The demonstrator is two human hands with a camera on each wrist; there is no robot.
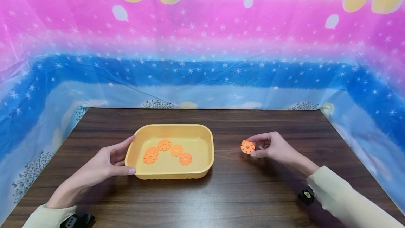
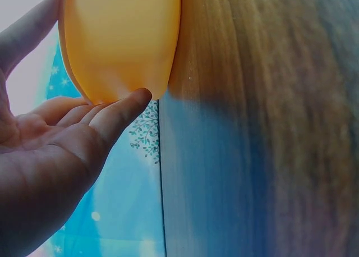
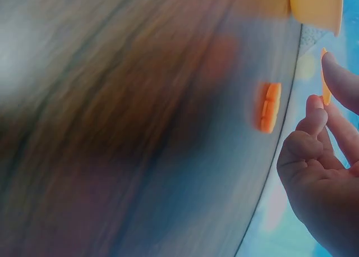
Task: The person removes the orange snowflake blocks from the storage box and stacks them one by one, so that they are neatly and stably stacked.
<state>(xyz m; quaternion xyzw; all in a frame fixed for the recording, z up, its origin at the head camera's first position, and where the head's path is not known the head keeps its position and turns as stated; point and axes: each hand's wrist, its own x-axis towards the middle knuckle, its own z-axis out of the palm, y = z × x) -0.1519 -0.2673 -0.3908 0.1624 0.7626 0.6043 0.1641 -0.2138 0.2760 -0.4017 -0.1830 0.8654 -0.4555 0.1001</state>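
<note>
A yellow plastic tray (image 1: 171, 175) with rounded corners sits on the table, left of centre. My left hand (image 1: 99, 164) holds its left end, with the thumb at the near corner and the fingers at the far one; in the left wrist view the thumb (image 2: 132, 102) presses the tray wall (image 2: 120, 49). Several orange flower-shaped discs (image 1: 185, 158) lie flat in the tray, two overlapping. To the right of it, my right hand (image 1: 275, 147) pinches another notched orange disc (image 1: 248, 147) between thumb and fingertips. That disc appears edge-on in the right wrist view.
The right wrist view shows more orange on the tabletop, a piece or pieces (image 3: 270, 108) near the right hand, not made out in the head view. A dark wood-grain table (image 1: 202, 200) lies under everything. Patterned pink and blue cloth (image 1: 202, 45) hangs behind and at both sides.
</note>
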